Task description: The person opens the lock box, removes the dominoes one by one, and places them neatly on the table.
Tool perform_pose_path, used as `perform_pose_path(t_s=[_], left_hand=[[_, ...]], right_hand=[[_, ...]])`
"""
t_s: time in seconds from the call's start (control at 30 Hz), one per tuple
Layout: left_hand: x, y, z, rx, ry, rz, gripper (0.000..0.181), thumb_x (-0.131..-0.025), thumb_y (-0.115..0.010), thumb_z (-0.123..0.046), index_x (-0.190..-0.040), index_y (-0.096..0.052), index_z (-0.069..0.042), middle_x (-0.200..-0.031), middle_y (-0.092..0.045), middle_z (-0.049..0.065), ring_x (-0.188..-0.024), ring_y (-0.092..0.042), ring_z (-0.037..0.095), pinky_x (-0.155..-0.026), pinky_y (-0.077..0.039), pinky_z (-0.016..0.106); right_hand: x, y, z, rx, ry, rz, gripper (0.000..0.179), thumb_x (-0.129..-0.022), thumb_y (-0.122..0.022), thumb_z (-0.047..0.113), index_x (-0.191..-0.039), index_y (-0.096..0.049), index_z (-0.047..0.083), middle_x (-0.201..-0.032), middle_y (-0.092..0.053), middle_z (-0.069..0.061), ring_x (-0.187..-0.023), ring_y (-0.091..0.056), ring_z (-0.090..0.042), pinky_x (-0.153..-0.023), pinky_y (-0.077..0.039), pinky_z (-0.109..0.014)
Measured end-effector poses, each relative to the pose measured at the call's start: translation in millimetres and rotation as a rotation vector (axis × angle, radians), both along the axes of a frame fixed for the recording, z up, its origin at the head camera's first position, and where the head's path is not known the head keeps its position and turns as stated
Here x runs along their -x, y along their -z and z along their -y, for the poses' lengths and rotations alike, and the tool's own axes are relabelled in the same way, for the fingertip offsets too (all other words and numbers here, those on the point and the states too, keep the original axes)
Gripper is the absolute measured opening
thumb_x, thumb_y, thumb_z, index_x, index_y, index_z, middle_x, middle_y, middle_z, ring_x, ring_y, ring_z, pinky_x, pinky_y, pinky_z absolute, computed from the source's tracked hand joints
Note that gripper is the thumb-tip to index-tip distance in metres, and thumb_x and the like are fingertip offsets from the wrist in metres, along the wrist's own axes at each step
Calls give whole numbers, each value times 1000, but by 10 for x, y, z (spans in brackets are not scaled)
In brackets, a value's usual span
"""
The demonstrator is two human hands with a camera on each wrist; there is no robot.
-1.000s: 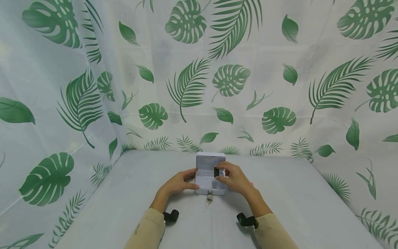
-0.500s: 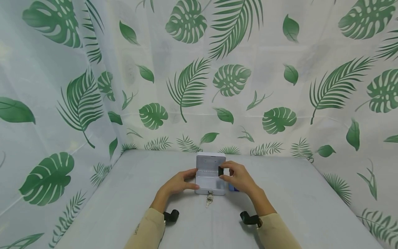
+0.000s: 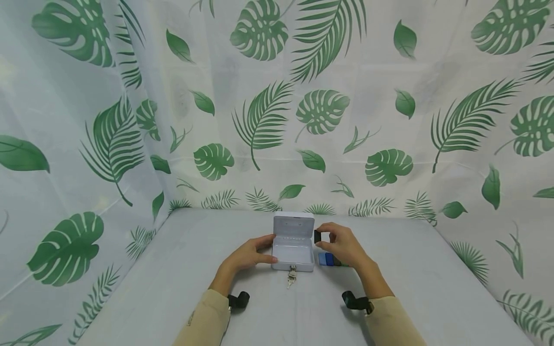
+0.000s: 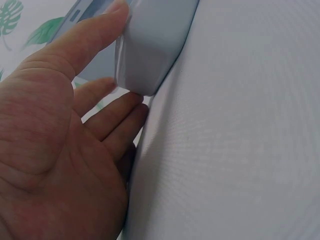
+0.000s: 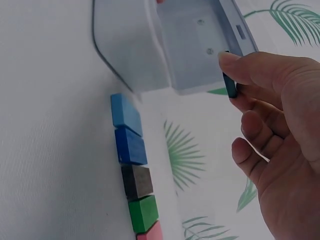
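A small pale cash box (image 3: pixel 293 253) stands with its lid (image 3: pixel 293 226) raised and its inside showing bare. My left hand (image 3: pixel 246 253) rests against the box's left side, thumb at the front rim and fingers fairly straight along the wall; the left wrist view shows those fingertips (image 4: pixel 136 97) touching the box. Just right of the box, my right hand (image 3: pixel 342 242) pinches a small thin black block (image 3: pixel 318 236) between thumb and fingers, held up off the table. Its other fingers are loosely bent in the right wrist view.
Keys (image 3: pixel 292 276) hang from the lock at the box's front. Right of the box, a row of coloured blocks lies on the white tablecloth: light blue (image 5: pixel 126 114), dark blue (image 5: pixel 131 146), dark brown (image 5: pixel 137 182), green (image 5: pixel 144 213) and pink (image 5: pixel 151 232). A leaf-patterned curtain (image 3: pixel 268 120) stands behind.
My right hand has moved right with the black block, from over the box's right part to beyond its right edge, uncovering part of the block row. The left hand and box have stayed put.
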State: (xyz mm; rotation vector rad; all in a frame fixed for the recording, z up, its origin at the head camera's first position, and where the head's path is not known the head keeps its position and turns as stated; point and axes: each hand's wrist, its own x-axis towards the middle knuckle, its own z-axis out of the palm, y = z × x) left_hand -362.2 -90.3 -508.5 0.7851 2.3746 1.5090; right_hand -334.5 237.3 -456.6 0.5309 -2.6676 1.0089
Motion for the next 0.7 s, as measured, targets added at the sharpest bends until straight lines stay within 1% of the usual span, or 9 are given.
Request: perform_pose_path(t_s=[0.23,0.37,0.43,0.6,0.7], left_hand=[[-14,-13,1,3,-8,4,86,-86,-87,-31,-158,-45,-15,-160,-50,7,-150,-44,29,-126,-31,52],[-19,-17,-2,11,-13,0,86,-86,-87,-32,-159,-45,-15,-160,-49,6,-151,-44,29,-126,-31,52],[-18,-16,-2,16,-18,2,86,-85,-87,-33,-159,-45,-16,-161,-49,6,-151,-44,29,-126,-30,52],[-12,-14,-5,24,-26,9,87,-85,-87,-35,-159,-45,-18,-161,-49,5,-152,-43,28,-127,-30,52],[-12,-15,-7,27,-28,13,87,-85,-87,-34,-159,-45,-18,-161,-49,4,-151,-43,28,-127,-30,52]], right_hand=[[-22,-21,-99,-8,19,2,42,-87,-85,16,-127,-72,9,-116,-73,-7,-77,-54,-16,-59,-46,-25],[-26,-22,-186,-16,42,21,43,-87,-84,17,-127,-72,9,-109,-72,-6,-78,-53,-17,-60,-46,-26],[-24,-14,-238,-15,46,34,43,-88,-84,17,-128,-71,8,-106,-72,-8,-78,-53,-18,-60,-46,-26],[-28,-6,-358,-15,55,56,43,-89,-83,17,-129,-70,8,-107,-72,-12,-79,-54,-19,-59,-47,-26],[-40,-11,-417,-25,72,61,43,-89,-83,18,-129,-70,8,-104,-72,-11,-80,-54,-20,-58,-47,-27]])
